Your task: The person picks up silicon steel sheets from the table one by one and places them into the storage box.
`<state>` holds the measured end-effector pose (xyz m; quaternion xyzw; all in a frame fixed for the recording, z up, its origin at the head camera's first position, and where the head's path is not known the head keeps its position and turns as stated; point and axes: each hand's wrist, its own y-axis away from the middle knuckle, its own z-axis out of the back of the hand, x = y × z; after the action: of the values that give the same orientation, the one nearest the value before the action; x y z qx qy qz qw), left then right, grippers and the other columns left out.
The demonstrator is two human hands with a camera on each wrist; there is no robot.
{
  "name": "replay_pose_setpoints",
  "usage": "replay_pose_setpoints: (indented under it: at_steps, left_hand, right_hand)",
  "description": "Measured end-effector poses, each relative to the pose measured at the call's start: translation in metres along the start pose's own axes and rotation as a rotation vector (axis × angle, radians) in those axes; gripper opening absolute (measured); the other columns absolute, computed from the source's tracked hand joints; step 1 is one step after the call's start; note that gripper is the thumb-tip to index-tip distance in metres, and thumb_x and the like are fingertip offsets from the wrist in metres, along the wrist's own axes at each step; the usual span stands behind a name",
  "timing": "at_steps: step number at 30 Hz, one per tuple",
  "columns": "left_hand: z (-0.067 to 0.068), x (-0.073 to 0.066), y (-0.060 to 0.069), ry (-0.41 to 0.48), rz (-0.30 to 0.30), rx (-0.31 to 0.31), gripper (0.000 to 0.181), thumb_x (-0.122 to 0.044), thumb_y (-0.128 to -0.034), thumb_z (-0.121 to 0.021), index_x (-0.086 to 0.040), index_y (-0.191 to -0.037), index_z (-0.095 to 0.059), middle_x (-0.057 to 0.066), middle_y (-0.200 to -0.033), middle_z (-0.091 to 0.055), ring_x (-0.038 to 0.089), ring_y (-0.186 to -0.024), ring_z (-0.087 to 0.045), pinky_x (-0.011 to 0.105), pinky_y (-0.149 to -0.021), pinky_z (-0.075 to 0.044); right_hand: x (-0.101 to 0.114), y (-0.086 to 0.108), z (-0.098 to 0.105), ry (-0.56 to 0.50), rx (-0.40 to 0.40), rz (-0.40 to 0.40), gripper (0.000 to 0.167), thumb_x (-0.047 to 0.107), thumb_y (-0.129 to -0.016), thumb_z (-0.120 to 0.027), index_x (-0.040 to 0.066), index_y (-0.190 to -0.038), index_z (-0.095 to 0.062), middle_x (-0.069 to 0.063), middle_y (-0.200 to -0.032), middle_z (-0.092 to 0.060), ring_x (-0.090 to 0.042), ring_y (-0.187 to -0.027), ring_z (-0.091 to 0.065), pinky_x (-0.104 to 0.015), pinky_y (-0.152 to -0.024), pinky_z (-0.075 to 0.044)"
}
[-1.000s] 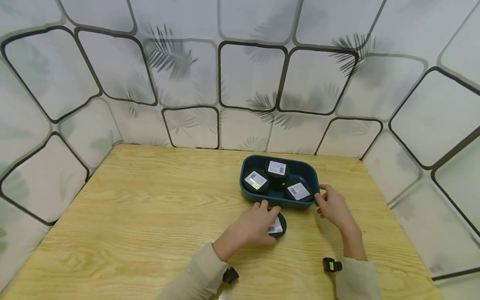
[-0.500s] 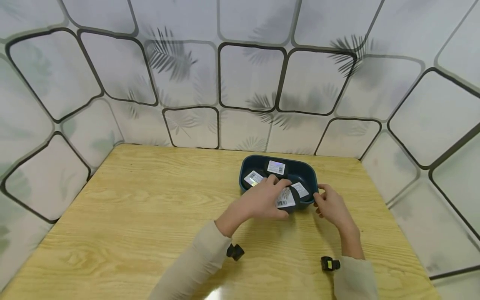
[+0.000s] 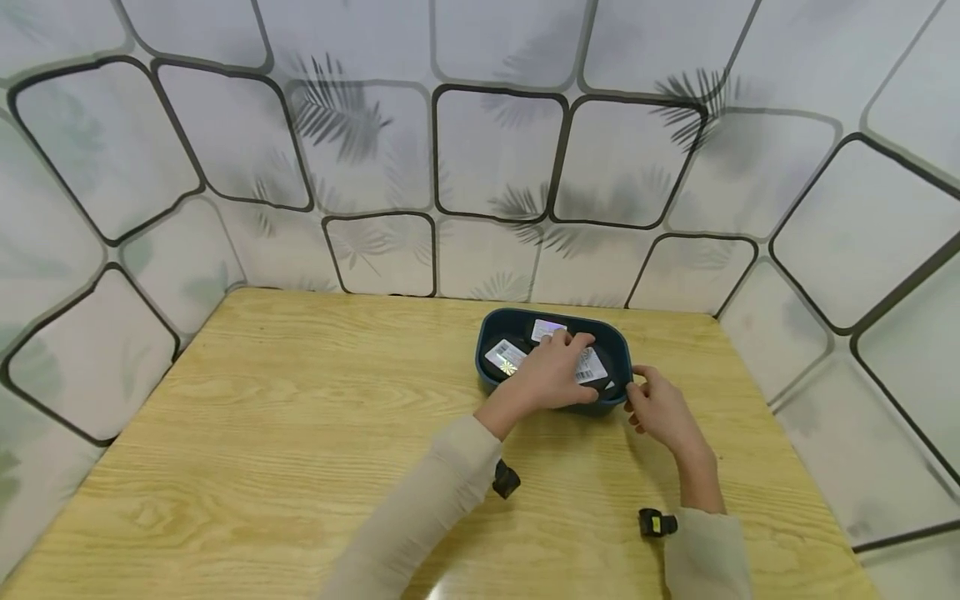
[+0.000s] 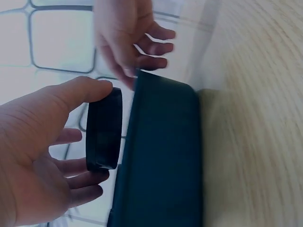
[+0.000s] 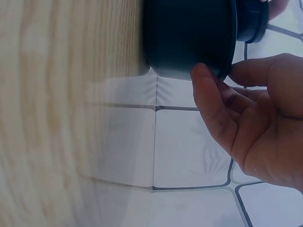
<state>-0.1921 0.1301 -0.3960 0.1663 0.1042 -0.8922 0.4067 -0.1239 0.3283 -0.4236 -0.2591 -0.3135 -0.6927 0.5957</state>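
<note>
My left hand [image 3: 551, 375] grips a flat round black container [image 4: 104, 130] by its edge, thumb on one side and fingers on the other. A white barcode label covers its upper face. It hangs over the dark blue bin [image 4: 165, 156], just above the rim in the left wrist view. Inside the bin, two similar labelled black containers [image 3: 506, 357] [image 3: 547, 329] show at the left and back; another lies mostly hidden beneath the held one. At the bin's right end, my right hand [image 3: 665, 414] pinches the rim between thumb and fingers.
The bin stands near the back of a wooden table [image 3: 300, 417]. Behind and beside the table rise pale walls [image 3: 495, 150] with a dark stone-outline and leaf pattern. Small black wrist cameras [image 3: 506, 480] sit by the beige sleeves [image 3: 435, 500].
My left hand has lifted the black container off the table in front of the bin and carried it up and right over the bin. The right hand has stayed at the rim.
</note>
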Motion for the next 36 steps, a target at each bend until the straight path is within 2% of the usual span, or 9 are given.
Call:
replay_pose_setpoints:
  at_steps: [4,10,17,22,28,32,36]
  left_hand:
    - [-0.009,-0.001,-0.009,-0.063,0.015,0.017,0.080,-0.052,-0.0862,-0.071,-0.021,-0.151,-0.036,0.011,-0.138,-0.047,0.027,-0.120,-0.051,0.039,-0.095,-0.049]
    - [-0.018,-0.003,-0.015,-0.161,0.009,0.028,0.078,-0.061,-0.0889,-0.063,-0.023,-0.152,-0.036,0.009,-0.139,-0.047,0.028,-0.126,-0.045,0.042,-0.108,-0.038]
    - [-0.026,-0.006,-0.019,-0.271,0.015,0.025,0.076,-0.070,-0.0901,-0.053,-0.024,-0.150,-0.040,0.004,-0.141,-0.048,0.028,-0.128,-0.041,0.044,-0.110,-0.032]
    - [-0.028,-0.007,-0.018,-0.307,0.003,0.036,0.074,-0.071,-0.0929,-0.044,-0.026,-0.151,-0.040,0.003,-0.145,-0.045,0.029,-0.132,-0.039,0.046,-0.111,-0.030]
    - [-0.026,-0.009,-0.011,-0.274,0.011,0.049,0.061,-0.057,-0.1032,-0.034,-0.027,-0.157,-0.030,0.002,-0.156,-0.037,0.030,-0.139,-0.034,0.048,-0.115,-0.026]
    - [-0.029,-0.012,-0.006,-0.283,0.014,0.024,0.060,-0.054,-0.1042,-0.035,-0.026,-0.157,-0.029,0.004,-0.157,-0.037,0.030,-0.140,-0.034,0.047,-0.115,-0.027]
    - [-0.035,-0.013,0.000,-0.317,0.006,0.025,0.064,-0.055,-0.1030,-0.038,-0.025,-0.158,-0.026,0.007,-0.159,-0.033,0.030,-0.141,-0.033,0.046,-0.115,-0.027]
  right_hand:
    - [0.000,-0.001,0.000,0.000,0.007,0.004,0.048,0.014,-0.106,-0.037,-0.009,-0.147,-0.031,-0.021,-0.089,-0.065,-0.022,-0.066,-0.064,-0.035,-0.058,-0.055]
    - [0.001,-0.001,0.001,0.009,0.022,0.010,0.048,0.013,-0.106,-0.034,-0.009,-0.148,-0.029,-0.023,-0.091,-0.065,-0.021,-0.067,-0.064,-0.035,-0.058,-0.055]
    - [0.000,0.000,0.001,0.016,0.027,0.009,0.049,0.013,-0.106,-0.035,-0.009,-0.148,-0.028,-0.023,-0.092,-0.065,-0.021,-0.067,-0.064,-0.035,-0.059,-0.055]
    - [0.001,0.001,0.002,0.014,0.036,0.015,0.049,0.014,-0.106,-0.035,-0.009,-0.149,-0.028,-0.024,-0.093,-0.066,-0.024,-0.069,-0.065,-0.036,-0.059,-0.056]
    - [0.004,0.002,0.003,0.018,0.034,0.020,0.050,0.015,-0.106,-0.034,-0.010,-0.149,-0.027,-0.024,-0.094,-0.066,-0.024,-0.069,-0.066,-0.036,-0.060,-0.056]
    - [0.004,0.002,0.003,0.020,0.033,0.018,0.050,0.015,-0.106,-0.035,-0.010,-0.149,-0.027,-0.025,-0.094,-0.066,-0.024,-0.070,-0.066,-0.037,-0.060,-0.056]
    - [0.002,0.002,0.002,0.020,0.037,0.015,0.050,0.015,-0.106,-0.035,-0.010,-0.149,-0.027,-0.026,-0.095,-0.066,-0.024,-0.069,-0.066,-0.036,-0.060,-0.056]
